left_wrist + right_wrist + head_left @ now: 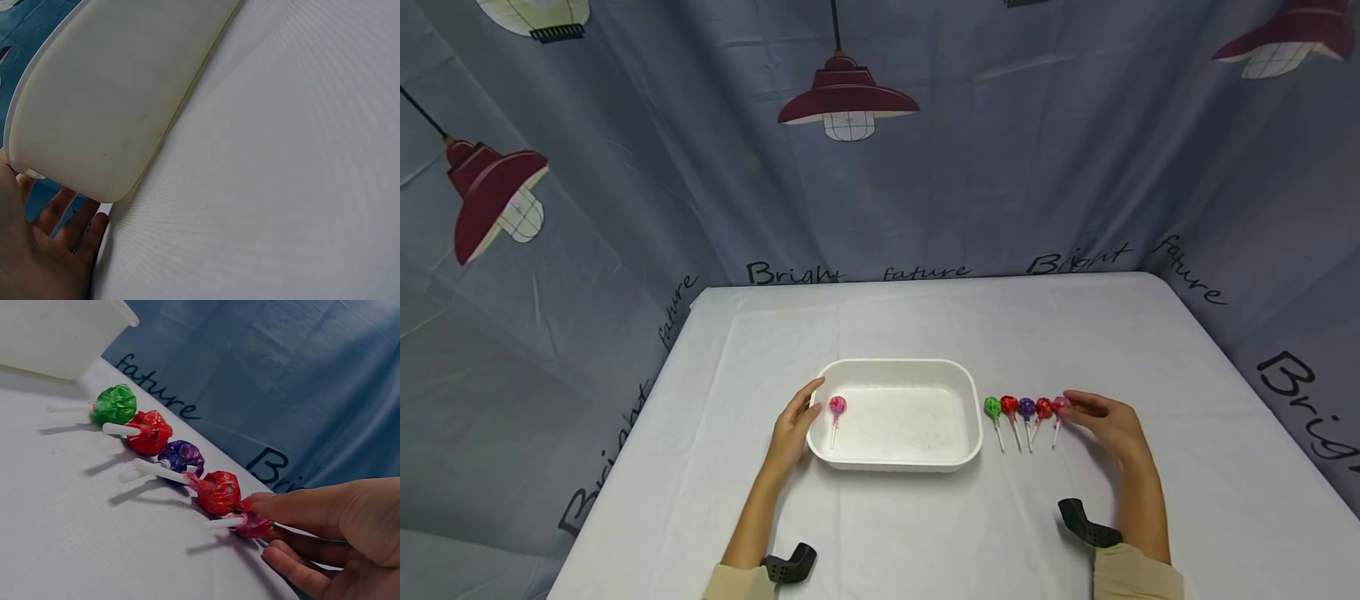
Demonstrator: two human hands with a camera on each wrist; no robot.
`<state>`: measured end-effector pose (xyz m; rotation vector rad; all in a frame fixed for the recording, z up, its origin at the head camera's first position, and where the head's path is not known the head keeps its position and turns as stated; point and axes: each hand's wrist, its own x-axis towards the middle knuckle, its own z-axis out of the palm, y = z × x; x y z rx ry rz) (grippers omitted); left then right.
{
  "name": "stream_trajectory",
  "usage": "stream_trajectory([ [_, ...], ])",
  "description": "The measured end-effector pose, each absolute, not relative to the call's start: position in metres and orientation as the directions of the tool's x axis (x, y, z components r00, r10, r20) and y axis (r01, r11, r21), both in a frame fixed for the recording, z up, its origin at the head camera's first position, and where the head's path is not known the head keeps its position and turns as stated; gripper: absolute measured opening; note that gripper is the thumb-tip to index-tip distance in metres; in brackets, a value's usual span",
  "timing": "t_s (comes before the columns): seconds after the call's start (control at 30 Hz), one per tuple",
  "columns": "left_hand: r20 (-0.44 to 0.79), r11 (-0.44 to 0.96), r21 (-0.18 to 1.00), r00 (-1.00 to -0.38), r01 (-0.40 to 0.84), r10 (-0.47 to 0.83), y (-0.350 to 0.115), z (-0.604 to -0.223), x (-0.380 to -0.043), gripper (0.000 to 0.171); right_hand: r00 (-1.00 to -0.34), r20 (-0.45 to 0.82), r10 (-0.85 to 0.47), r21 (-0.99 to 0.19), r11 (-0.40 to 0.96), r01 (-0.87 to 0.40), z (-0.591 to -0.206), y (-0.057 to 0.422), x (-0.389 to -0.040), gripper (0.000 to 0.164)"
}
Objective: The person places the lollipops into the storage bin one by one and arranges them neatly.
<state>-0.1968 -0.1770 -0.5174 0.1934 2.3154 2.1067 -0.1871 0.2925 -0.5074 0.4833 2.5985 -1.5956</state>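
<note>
Watching remotely, I've got the left hand (792,427) touching the white tray (895,421) at its left end, fingers fairly straight; right of the tray, my right hand (1108,425) pinches a pink lollipop (1060,404), with a red one (1043,407), purple one (1026,407), second red one (1009,405) and green one (992,408) lined up trayward; another pink lollipop (837,406) lies inside; curtain (970,192) behind the tray

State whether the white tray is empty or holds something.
Not empty: one pink lollipop lies inside the white tray, near its left end; the head view shows nothing else in it.
</note>
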Motion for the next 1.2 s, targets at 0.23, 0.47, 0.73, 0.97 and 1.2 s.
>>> stream_trajectory([
  [0.23,0.103,0.111,0.988,-0.991,0.112,0.081,-0.177,-0.522,-0.198,0.039,-0.959,-0.170,0.224,-0.823,0.503,0.264,-0.506,0.288,-0.188,0.053],
  [0.47,0.096,0.091,0.990,-0.989,0.106,0.111,-0.175,-0.510,-0.193,0.040,-0.964,-0.155,0.218,-0.816,0.521,0.249,-0.502,0.287,-0.187,0.049],
  [0.73,0.073,0.114,0.989,-0.987,0.089,0.141,-0.173,-0.495,-0.186,0.043,-0.955,-0.178,0.236,-0.857,0.441,0.268,-0.496,0.285,-0.183,0.051],
  [0.97,0.078,0.100,0.991,-0.989,0.090,0.126,-0.178,-0.519,-0.195,0.041,-0.967,-0.133,0.216,-0.883,0.418,0.215,-0.489,0.285,-0.182,0.056],
  [1.2,0.111,0.109,0.986,-0.988,0.123,0.110,-0.178,-0.523,-0.197,0.040,-0.974,-0.071,0.213,-0.896,0.416,0.157,-0.496,0.285,-0.194,0.054],
])
